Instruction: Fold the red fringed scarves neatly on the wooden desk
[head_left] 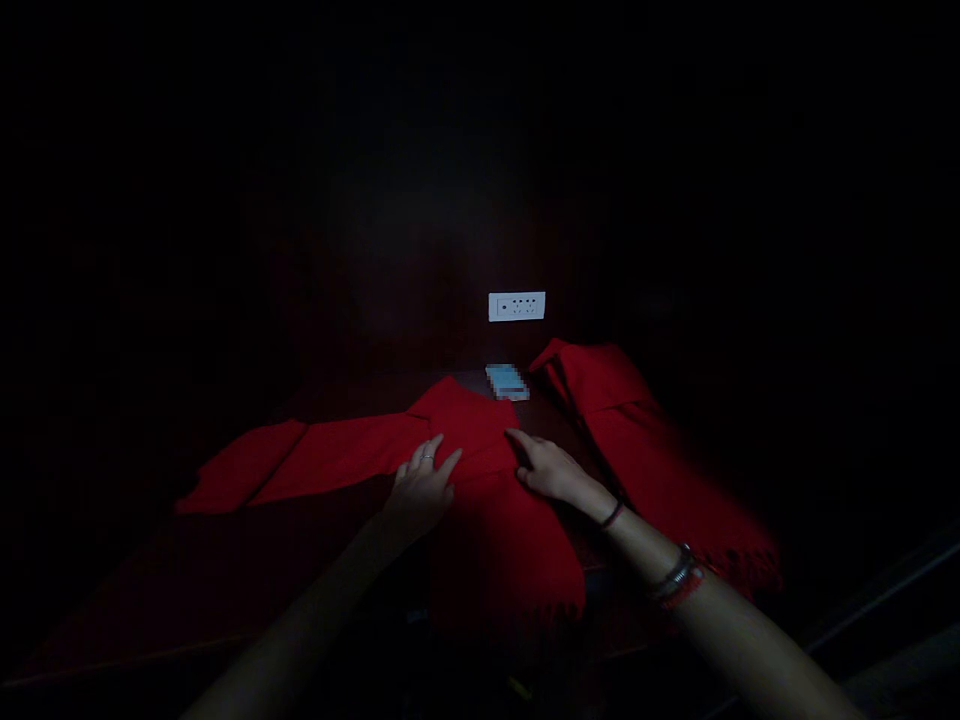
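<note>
A red fringed scarf (480,425) lies on a dark tabletop, bent at a corner, with one length running left and the other hanging over the front edge. My left hand (424,490) rests on it near the bend, its fingers spread and a ring on one of them. At the scarf's right edge is my right hand (555,470), its index finger stretched onto the cloth and the thumb apart below it. Neither hand grips the fabric. Bracelets circle my right wrist and forearm.
A second red fringed cloth (637,430) lies folded to the right. Behind the scarf sits a small light-blue item (508,382), blurred out. A white socket panel (517,306) is on the back wall. The surroundings are very dark.
</note>
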